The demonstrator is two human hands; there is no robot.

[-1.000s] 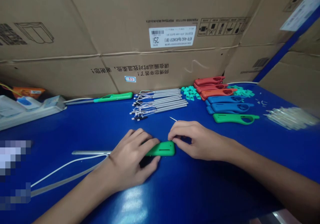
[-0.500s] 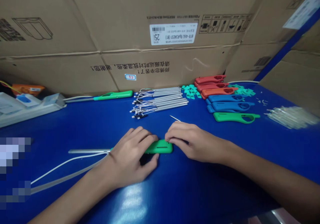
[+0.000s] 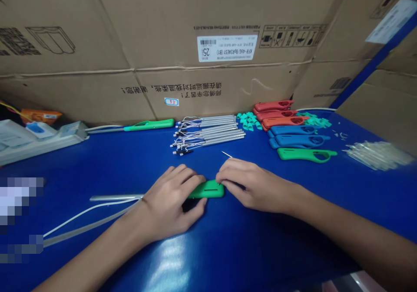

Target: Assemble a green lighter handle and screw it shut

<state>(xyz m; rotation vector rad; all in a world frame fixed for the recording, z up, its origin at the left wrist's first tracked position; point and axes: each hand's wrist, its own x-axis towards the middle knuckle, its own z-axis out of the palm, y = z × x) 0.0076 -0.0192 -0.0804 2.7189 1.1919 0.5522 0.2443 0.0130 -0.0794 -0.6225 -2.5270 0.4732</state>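
Note:
My left hand (image 3: 177, 198) is closed around a green long-neck lighter (image 3: 208, 189), pressing it against the blue table. The lighter's silver tube (image 3: 114, 197) sticks out to the left beyond my wrist. My right hand (image 3: 249, 183) is pinched at the lighter's right end, with fingertips touching or almost touching its upper corner. A thin metal rod (image 3: 226, 154) pokes out above the right fingers, so that hand grips it; its lower end is mostly hidden. A white cable (image 3: 87, 211) and a pale flat strip (image 3: 93, 226) run left from beside my left wrist.
Silver lighter tubes with wires (image 3: 218, 131) lie behind my hands, beside teal caps (image 3: 250, 120). Red, blue and green lighter shells (image 3: 295, 154) form a row at right, near pale thin sticks (image 3: 378, 155). A power strip (image 3: 70, 136) stands left; cardboard (image 3: 163, 36) walls the back.
The camera view has shifted slightly. Both hands keep their places on the green lighter, and the thin rod shows a little less above the right fingers.

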